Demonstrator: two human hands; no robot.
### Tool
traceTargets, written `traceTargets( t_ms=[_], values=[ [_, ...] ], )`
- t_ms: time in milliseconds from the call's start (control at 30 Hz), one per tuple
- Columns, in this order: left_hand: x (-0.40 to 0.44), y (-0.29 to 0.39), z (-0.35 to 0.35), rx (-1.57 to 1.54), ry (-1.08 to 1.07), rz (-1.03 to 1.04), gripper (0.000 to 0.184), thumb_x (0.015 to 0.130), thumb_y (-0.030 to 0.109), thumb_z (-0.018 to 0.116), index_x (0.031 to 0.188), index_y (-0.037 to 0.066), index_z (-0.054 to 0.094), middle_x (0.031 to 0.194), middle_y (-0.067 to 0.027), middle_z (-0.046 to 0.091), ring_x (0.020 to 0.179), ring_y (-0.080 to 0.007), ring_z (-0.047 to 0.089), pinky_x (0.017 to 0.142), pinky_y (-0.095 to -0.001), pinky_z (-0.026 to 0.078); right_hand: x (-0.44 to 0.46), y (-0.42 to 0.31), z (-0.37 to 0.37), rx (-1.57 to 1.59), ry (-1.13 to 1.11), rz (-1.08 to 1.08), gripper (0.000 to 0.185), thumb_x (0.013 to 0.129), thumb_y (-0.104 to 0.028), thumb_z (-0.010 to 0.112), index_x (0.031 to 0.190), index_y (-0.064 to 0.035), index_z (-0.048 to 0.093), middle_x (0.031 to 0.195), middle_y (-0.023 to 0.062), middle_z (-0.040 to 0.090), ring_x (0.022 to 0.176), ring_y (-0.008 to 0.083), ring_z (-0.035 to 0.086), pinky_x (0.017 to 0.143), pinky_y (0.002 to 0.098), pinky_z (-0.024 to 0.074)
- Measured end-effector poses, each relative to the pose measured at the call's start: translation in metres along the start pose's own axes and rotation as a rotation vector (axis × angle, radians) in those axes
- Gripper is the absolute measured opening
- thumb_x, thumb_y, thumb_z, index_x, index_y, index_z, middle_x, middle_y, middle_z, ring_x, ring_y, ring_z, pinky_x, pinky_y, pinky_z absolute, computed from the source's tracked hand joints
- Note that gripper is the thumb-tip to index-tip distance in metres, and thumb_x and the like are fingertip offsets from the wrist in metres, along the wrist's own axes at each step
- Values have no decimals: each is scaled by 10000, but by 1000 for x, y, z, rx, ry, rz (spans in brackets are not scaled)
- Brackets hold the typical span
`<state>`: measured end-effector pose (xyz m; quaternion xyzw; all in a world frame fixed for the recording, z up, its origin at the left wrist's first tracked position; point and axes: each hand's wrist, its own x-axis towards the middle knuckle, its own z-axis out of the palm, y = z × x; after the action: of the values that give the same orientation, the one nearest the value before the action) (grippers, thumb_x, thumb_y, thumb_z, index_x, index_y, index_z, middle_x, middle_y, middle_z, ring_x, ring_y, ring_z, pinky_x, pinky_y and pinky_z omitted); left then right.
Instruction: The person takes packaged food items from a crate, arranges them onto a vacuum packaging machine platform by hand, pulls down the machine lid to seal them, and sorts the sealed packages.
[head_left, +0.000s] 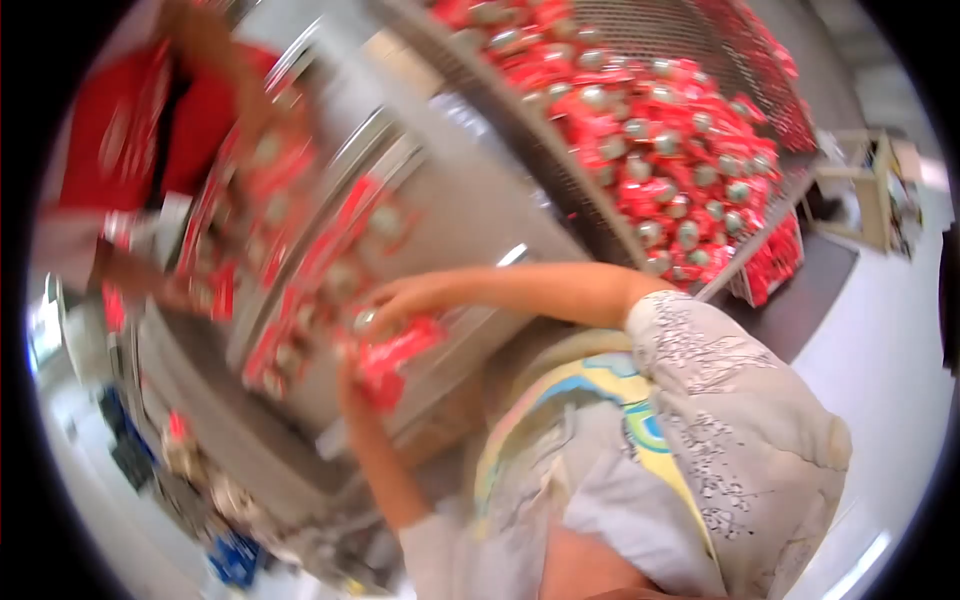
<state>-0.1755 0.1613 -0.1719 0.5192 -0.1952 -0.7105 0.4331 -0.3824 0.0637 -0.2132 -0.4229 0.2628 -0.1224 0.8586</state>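
Observation:
Between my two hands is a red packet (390, 372) with a pale round piece at its upper end. My right hand (398, 302) reaches in from the right, its fingers curled over that end. From below, my left hand (352, 378) closes against the packet's left side; motion blurs its fingers. More red packets with round pale pieces (340, 280) lie in a slanted row on the metal work surface (455, 235), just beyond my hands.
A perforated metal bin (570, 150) at the upper right holds many red packets (665, 145). Across the surface, a person in red (115, 130) has blurred hands over other packets. A wooden stand (860, 195) is at the far right; a blue object (235, 560) lies lower left.

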Motion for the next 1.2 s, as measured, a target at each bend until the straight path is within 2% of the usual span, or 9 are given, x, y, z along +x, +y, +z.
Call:
traceTargets(
  t_ms=[433,567,600,767,1000,1100,1133,1167,1200],
  values=[
    [214,-54,436,437,-470,107,405,815,130,716,1163,15,542,1086,-96,628,945,-188,641,781,-306,543,-365,-57,-262,49,1052,-457,534,780,-293,755,1202,-19,577,1082,61,634,952,128,607,840,265,487],
    [267,-89,531,1016,-585,307,594,675,422,808,1047,-3,626,1010,-106,635,924,-169,610,808,-305,477,-438,-15,-347,-200,1485,-350,607,694,-330,822,1166,-16,604,1052,82,662,943,121,614,823,269,496],
    [286,-110,542,1395,-402,696,693,631,529,779,1053,0,626,1082,-174,601,1030,-260,580,849,-389,475,-449,-3,-367,-423,1593,-152,698,654,-427,819,1182,-26,598,1041,108,671,944,153,628,819,288,495],
    [348,-186,558,1529,-292,712,720,705,465,707,1258,53,499,1304,-273,447,1202,-410,459,966,-466,438,-432,27,-402,-792,1677,202,689,633,-513,766,1147,-88,594,1178,155,585,1068,305,573,903,400,452],
    [312,-179,527,1182,-628,984,438,734,154,696,1119,21,537,1143,-179,551,1068,-359,532,893,-438,459,-387,54,-455,-1239,1762,168,780,789,-582,606,1323,-36,448,1302,305,443,1210,466,424,1020,533,334],
    [257,-149,479,1121,-624,879,411,725,150,707,1082,26,549,1111,-172,553,1068,-356,525,889,-430,454,-383,47,-452,-1039,1639,-283,577,875,-450,564,1252,-17,509,1212,236,553,1128,382,530,964,393,424],
    [230,-130,458,1070,-577,890,415,724,155,712,1082,26,547,1114,-173,549,1068,-356,523,891,-431,452,-392,17,-423,-1146,1390,203,569,875,-441,569,1261,-26,506,1236,235,536,1155,378,510,983,401,404],
    [205,-115,436,1012,-546,904,420,723,161,718,1082,26,546,1117,-175,544,1067,-356,521,894,-432,450,-405,84,-476,-1408,1551,33,550,880,-420,568,1263,-31,507,1262,228,519,1173,361,497,1007,416,375],
    [187,-101,410,1017,-559,857,460,740,182,725,1129,22,539,1170,-177,533,1097,-361,511,927,-426,435,-379,33,-413,-1265,1695,432,569,869,-418,583,1276,-28,499,1280,225,509,1196,361,478,1022,425,356]
  ],
)
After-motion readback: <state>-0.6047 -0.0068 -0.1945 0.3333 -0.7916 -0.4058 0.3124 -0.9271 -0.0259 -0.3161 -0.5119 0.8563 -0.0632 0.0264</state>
